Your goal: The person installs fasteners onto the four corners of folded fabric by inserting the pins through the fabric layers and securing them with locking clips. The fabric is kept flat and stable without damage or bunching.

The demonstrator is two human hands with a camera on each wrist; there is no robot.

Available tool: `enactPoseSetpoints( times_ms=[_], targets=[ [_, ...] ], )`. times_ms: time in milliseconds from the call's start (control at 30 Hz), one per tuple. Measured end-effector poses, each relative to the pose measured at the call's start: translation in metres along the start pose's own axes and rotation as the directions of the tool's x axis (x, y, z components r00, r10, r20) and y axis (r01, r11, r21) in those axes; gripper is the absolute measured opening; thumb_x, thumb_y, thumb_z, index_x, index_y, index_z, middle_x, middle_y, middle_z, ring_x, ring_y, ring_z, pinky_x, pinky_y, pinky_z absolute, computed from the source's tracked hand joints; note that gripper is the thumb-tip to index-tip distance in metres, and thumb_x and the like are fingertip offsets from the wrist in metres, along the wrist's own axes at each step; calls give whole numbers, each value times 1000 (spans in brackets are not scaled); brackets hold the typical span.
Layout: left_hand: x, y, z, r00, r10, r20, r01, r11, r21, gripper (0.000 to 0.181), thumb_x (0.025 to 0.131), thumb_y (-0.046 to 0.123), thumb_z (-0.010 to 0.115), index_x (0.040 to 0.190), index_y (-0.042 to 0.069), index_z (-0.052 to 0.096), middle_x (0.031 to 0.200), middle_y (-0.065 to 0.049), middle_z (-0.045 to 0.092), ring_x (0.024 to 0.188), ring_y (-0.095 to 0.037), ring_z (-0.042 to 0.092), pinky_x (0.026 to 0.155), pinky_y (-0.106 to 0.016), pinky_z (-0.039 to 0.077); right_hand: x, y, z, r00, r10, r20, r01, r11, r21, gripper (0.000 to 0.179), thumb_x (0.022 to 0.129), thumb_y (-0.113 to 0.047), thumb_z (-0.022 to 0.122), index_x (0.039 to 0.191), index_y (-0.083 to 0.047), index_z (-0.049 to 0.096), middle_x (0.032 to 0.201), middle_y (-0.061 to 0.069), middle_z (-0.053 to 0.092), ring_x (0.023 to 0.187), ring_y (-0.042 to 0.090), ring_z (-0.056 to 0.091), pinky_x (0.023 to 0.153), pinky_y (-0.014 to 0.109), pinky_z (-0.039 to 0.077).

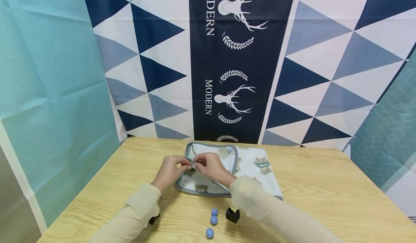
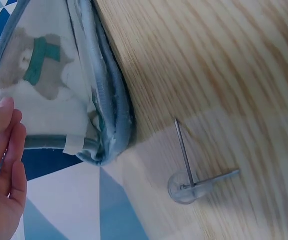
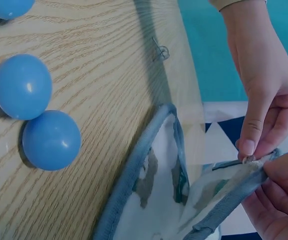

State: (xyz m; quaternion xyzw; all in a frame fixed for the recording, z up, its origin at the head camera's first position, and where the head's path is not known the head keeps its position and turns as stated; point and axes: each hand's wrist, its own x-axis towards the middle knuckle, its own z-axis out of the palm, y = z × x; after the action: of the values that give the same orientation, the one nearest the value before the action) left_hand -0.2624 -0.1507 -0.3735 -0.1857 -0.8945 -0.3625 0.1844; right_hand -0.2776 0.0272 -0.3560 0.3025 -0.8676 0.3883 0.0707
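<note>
A white cloth (image 1: 208,179) with bear prints and grey-blue edging lies folded towards the back of the table, its upper layer lifted. My left hand (image 1: 170,170) pinches the raised edge between thumb and fingers. Opposite it, my right hand (image 1: 212,166) grips the same edging, fingertips close to the left ones. In the right wrist view a small clear piece (image 3: 248,159) shows under the left thumb tip; its lower part is hidden. On the table in the left wrist view is a clear-headed pin (image 2: 183,187) with two metal prongs.
Three blue balls (image 1: 213,220) sit near the front of the wooden table (image 1: 107,199). A small blue dot (image 1: 229,150) shows at the cloth's far corner. Behind the table hangs a patterned curtain (image 1: 234,62); a teal one (image 1: 58,91) hangs at left.
</note>
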Motion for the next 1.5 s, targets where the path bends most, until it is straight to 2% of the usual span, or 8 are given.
enactPoseSetpoints(
  times_ms=[233, 400, 533, 667, 933, 1200, 1333, 1500],
  targets=[
    [0, 1, 1, 997, -24, -70, 24, 1000, -1, 4, 78, 7, 76, 81, 9, 75, 81, -4, 75, 80, -17, 70, 70, -33, 56, -2, -1, 1, 1000, -8, 0, 8, 1000, -3, 12, 88, -3, 63, 95, -2, 73, 84, 11, 74, 71, 15, 68, 61, 14, 50],
    [0, 1, 2, 989, -10, -147, 17, 999, 47, 24, 73, 11, 82, 93, 9, 69, 89, -3, 68, 86, -16, 60, 75, -30, 50, -3, -2, -1, 1000, -20, 8, 20, 1000, 2, 11, 88, -2, 63, 94, -3, 73, 83, 10, 74, 71, 15, 68, 62, 13, 51],
    [2, -4, 4, 985, 111, -133, -102, 992, 73, 35, 74, 9, 81, 106, 10, 67, 106, -5, 66, 102, -20, 59, 89, -38, 51, -4, -2, -5, 999, -32, 23, 33, 999, -4, 12, 88, -3, 64, 96, -2, 73, 85, 11, 74, 74, 17, 69, 64, 14, 52],
    [5, -6, 6, 974, 204, -96, -197, 978, 74, 23, 76, 5, 78, 97, 12, 70, 109, -5, 68, 108, -23, 60, 97, -41, 50, -5, -1, -8, 998, -46, 36, 47, 999, -21, 13, 89, -4, 64, 98, -2, 73, 87, 11, 74, 76, 18, 70, 65, 13, 52],
    [3, -3, 9, 988, 150, -35, -148, 986, 75, 15, 79, 1, 74, 88, 12, 71, 89, 0, 72, 91, -19, 64, 91, -43, 50, -18, 1, -13, 995, -87, 54, 90, 995, -44, 11, 87, -4, 66, 96, -2, 72, 85, 10, 74, 76, 17, 69, 64, 13, 51],
    [2, -6, 8, 981, 181, -75, -172, 978, 115, 14, 77, 1, 76, 86, 11, 71, 87, -1, 72, 87, -18, 66, 87, -40, 49, -32, -4, -21, 986, -121, 113, 128, 990, -53, 10, 85, -5, 70, 94, -5, 71, 85, 7, 73, 76, 14, 68, 66, 19, 55],
    [0, -8, 8, 977, 195, -79, -186, 976, 117, 16, 76, 1, 77, 87, 12, 71, 88, -1, 73, 87, -17, 67, 88, -40, 49, -45, -1, -26, 955, -169, 245, 192, 978, -75, 15, 81, 1, 71, 95, -4, 71, 89, 9, 73, 78, 14, 68, 69, 22, 57],
    [-3, -10, 8, 983, 174, -62, -166, 980, 108, 16, 78, 1, 75, 87, 13, 71, 87, 1, 73, 86, -16, 66, 90, -40, 49, -57, 4, -29, 841, -225, 491, 321, 940, -118, 26, 75, 7, 72, 97, -7, 72, 94, 4, 73, 83, 9, 67, 74, 14, 53]
  ],
)
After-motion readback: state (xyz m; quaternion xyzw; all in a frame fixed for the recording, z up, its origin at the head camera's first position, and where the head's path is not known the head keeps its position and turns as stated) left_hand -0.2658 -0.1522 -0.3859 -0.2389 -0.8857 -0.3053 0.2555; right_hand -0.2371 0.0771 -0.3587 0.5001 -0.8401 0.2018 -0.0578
